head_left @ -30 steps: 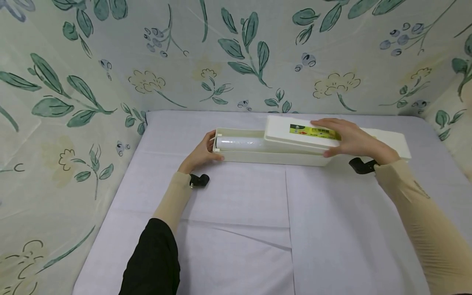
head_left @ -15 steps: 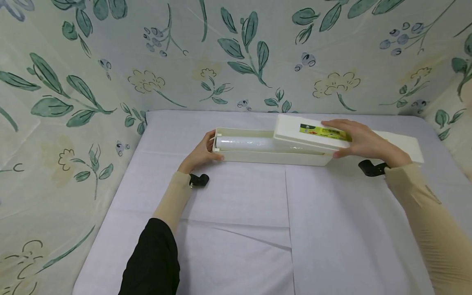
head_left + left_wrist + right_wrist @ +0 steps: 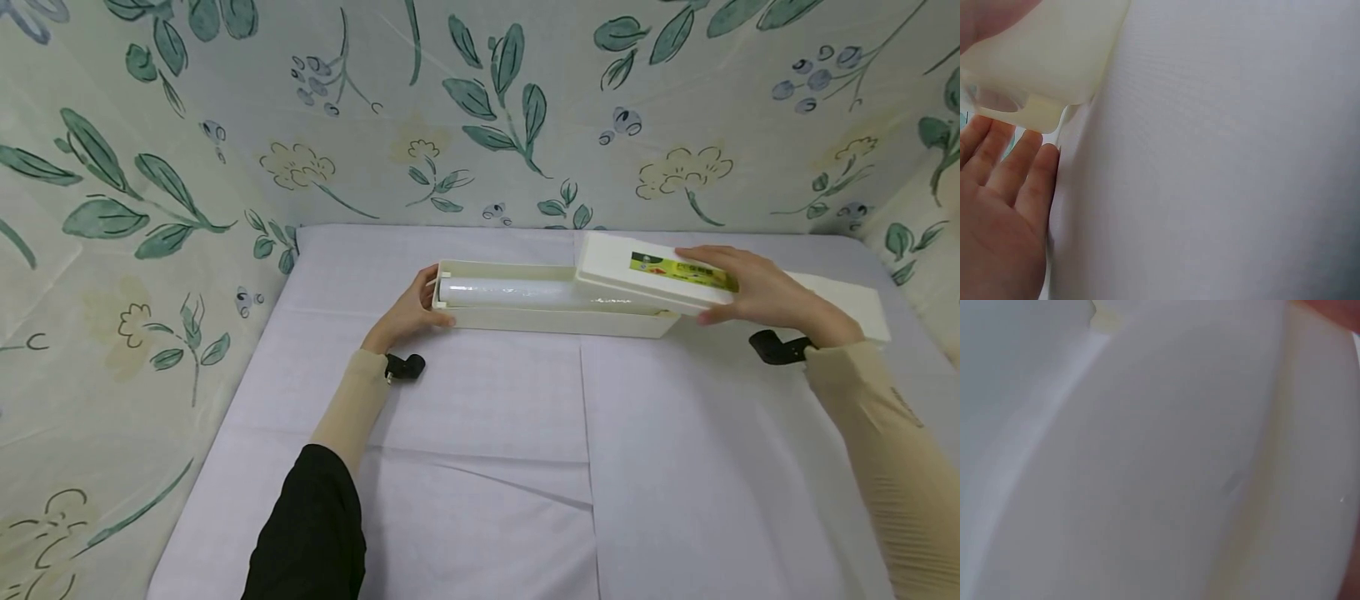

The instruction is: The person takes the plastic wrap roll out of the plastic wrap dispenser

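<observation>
Toward the far middle of the surface (image 3: 480, 417), a long cream box (image 3: 551, 321) lies crosswise with a roll of clear film (image 3: 498, 291) exposed in its left part. Its lid (image 3: 645, 275) rests askew over the right end, overhanging to the right, so the box is judged mostly uncovered; the right part remains under the lid. At the left end, the left hand (image 3: 408, 312) steadies the box, thumb on the near wall, fingers curled around the end. Fingers on top and thumb at the near edge, the right hand (image 3: 757, 287) grips the lid. Floral cloth walls (image 3: 150, 167) stand close around; nothing blocks the lid's way.
</observation>
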### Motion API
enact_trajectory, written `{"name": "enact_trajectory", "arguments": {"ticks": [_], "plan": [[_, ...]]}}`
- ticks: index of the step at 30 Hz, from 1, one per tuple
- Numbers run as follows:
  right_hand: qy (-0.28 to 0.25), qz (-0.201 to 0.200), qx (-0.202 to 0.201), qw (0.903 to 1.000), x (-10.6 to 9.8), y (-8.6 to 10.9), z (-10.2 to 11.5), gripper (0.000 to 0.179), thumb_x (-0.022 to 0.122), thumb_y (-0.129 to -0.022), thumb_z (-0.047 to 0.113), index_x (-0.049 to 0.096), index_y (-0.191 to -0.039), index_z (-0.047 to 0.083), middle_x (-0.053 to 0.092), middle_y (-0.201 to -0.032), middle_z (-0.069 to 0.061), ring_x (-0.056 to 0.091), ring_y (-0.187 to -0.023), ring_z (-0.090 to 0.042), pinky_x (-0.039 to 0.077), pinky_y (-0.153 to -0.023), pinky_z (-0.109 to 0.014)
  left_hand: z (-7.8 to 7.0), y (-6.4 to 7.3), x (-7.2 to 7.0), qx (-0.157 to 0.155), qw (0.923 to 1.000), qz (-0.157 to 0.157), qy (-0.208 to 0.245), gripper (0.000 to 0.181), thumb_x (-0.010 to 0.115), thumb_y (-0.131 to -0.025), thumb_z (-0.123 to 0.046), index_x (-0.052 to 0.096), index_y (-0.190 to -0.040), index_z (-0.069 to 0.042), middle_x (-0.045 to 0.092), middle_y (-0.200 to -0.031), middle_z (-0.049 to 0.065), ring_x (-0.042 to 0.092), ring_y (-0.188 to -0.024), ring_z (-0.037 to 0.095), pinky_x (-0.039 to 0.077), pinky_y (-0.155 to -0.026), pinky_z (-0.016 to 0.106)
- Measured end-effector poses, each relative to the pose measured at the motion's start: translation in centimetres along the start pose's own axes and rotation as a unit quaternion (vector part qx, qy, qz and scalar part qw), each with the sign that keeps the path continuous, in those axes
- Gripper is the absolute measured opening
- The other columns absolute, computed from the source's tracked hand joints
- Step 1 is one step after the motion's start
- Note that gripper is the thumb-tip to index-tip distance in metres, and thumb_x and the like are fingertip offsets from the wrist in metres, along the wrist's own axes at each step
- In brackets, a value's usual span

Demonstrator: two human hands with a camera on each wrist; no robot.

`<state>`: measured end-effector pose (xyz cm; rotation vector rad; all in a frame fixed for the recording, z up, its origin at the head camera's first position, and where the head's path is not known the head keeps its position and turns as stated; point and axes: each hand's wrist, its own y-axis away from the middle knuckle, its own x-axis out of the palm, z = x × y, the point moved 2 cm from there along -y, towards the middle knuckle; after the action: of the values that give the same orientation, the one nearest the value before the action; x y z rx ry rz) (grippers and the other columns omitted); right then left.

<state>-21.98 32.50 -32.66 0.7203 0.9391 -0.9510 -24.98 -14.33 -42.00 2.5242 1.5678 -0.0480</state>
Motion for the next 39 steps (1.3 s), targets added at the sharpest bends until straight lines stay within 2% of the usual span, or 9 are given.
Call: {"name": "enact_trajectory", "arguments": {"ticks": [14,23,30,39], "plan": [[-0.008,-0.007,0.025,0.9996,-0.2,1.4,-1.7,0.101,0.086,-0.068,0.016,0.028,-0.152,0.014,0.026,-0.149,-0.027,0.026,-0.127,-0.051,0.024,-0.089,-0.069,0.0,0.0,0.0,-0.003,1.0,0.001,0.006,0.102,0.075,-0.073,0.008,0.012,-0.151,-0.01,0.019,-0.155,0.012,0.02,-0.142,0.027,0.025,-0.11,0.043],[-0.015,-0.012,0.047,0.9987,-0.3,2.4,-2.8,0.102,0.085,-0.07,0.011,0.024,-0.153,0.013,0.022,-0.149,-0.03,0.023,-0.127,-0.055,0.022,-0.088,-0.072,0.0,0.1,0.0,-0.005,1.0,-0.001,-0.005,0.102,0.075,-0.074,0.006,0.011,-0.152,-0.01,0.018,-0.156,0.012,0.02,-0.142,0.028,0.024,-0.111,0.043],[-0.006,-0.015,0.061,0.998,-0.4,3.2,-3.6,0.103,0.084,-0.071,0.013,0.021,-0.153,0.011,0.02,-0.149,-0.032,0.019,-0.129,-0.057,0.019,-0.089,-0.076,-0.2,0.2,0.0,-0.008,0.9999,-0.003,-0.011,0.102,0.076,-0.074,0.005,0.011,-0.152,-0.01,0.018,-0.156,0.011,0.019,-0.142,0.027,0.024,-0.111,0.042],[-0.019,-0.024,0.068,0.9972,-0.4,4.4,-4.8,0.104,0.085,-0.07,0.014,0.022,-0.153,0.013,0.02,-0.149,-0.031,0.019,-0.13,-0.057,0.017,-0.091,-0.076,-0.2,0.1,0.1,-0.009,0.9999,-0.003,-0.014,0.102,0.076,-0.074,0.004,0.011,-0.152,-0.01,0.018,-0.156,0.012,0.019,-0.142,0.028,0.023,-0.111,0.042]]}}
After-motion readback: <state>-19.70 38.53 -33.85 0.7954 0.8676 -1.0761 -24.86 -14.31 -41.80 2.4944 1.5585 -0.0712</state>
